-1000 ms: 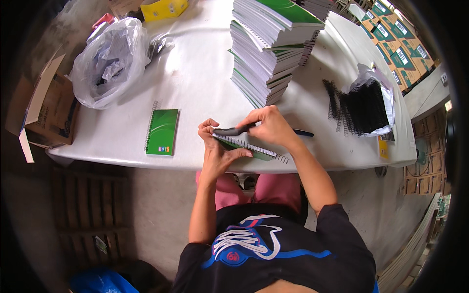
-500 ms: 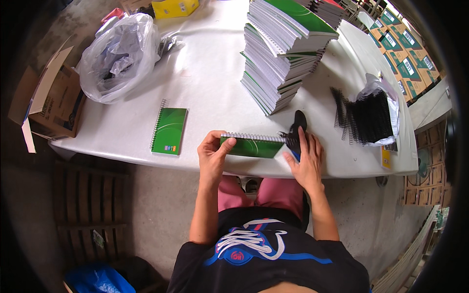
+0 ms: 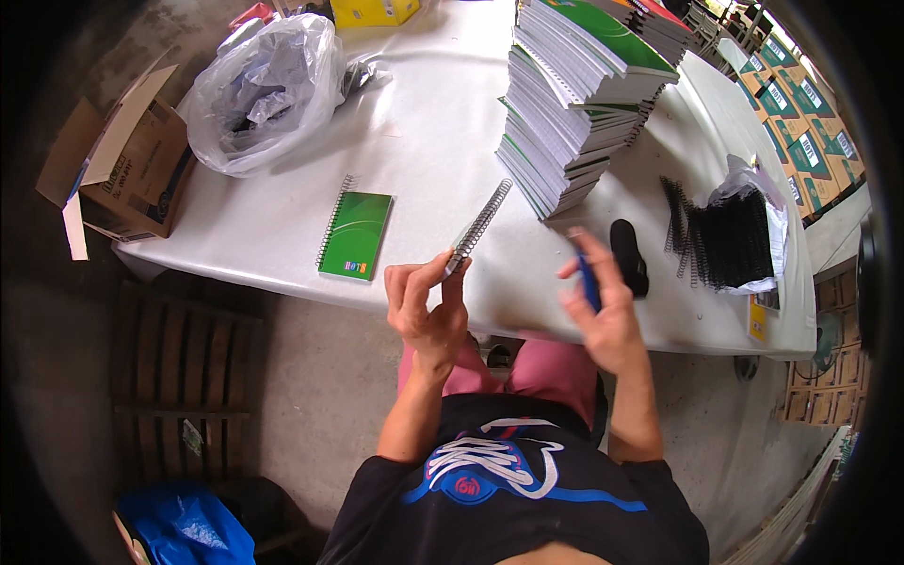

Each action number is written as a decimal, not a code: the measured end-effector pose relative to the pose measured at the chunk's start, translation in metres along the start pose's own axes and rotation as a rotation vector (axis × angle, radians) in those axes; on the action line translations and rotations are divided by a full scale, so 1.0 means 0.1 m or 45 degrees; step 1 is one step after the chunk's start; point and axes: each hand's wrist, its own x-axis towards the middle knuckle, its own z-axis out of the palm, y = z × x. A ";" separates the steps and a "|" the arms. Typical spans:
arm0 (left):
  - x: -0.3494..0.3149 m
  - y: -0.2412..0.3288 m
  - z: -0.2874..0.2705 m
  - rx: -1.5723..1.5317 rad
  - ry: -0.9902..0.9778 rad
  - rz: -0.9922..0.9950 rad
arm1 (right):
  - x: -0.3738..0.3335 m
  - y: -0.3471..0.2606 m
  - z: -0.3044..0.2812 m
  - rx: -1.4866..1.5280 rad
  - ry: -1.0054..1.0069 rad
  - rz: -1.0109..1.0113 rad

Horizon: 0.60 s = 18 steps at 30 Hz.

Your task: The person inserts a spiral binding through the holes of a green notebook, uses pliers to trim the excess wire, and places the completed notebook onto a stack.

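Observation:
My left hand holds a spiral-bound notebook edge-on above the near edge of the white table, its wire spine facing up. My right hand is apart from it to the right and grips a blue-handled tool. A finished green spiral notebook lies flat on the table to the left of my hands. A tall stack of unbound green-covered notebooks stands just beyond.
A pile of black wire spirals in a clear bag lies at the right, with a black object beside it. A crumpled plastic bag sits at the left. An open cardboard box stands on the floor. Cartons line the far right.
The notebook lay flat in both hands at the table edge; now my left hand alone has tipped it up on edge, and my right hand has drawn away to the right with the blue tool.

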 end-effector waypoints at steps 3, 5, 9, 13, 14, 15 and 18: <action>-0.02 -0.02 -0.01 0.061 -0.001 0.058 | 0.05 -0.24 0.28 -0.312 -0.006 -0.309; 0.00 -0.02 -0.04 0.068 0.007 0.032 | 0.08 -0.33 0.36 -0.425 0.023 -0.366; -0.01 -0.05 -0.06 0.012 0.031 -0.018 | 0.12 -0.35 0.44 -0.489 0.022 -0.390; -0.01 -0.05 -0.06 -0.031 0.017 -0.040 | 0.15 -0.28 0.47 -0.335 -0.068 -0.407; -0.02 -0.06 -0.06 -0.037 0.014 -0.041 | 0.15 -0.26 0.47 -0.212 -0.121 -0.366; -0.03 -0.08 -0.05 -0.035 0.033 -0.016 | 0.15 -0.24 0.48 -0.089 -0.174 -0.322; -0.06 -0.09 -0.03 -0.054 0.081 0.049 | 0.10 -0.14 0.45 1.054 -0.667 0.437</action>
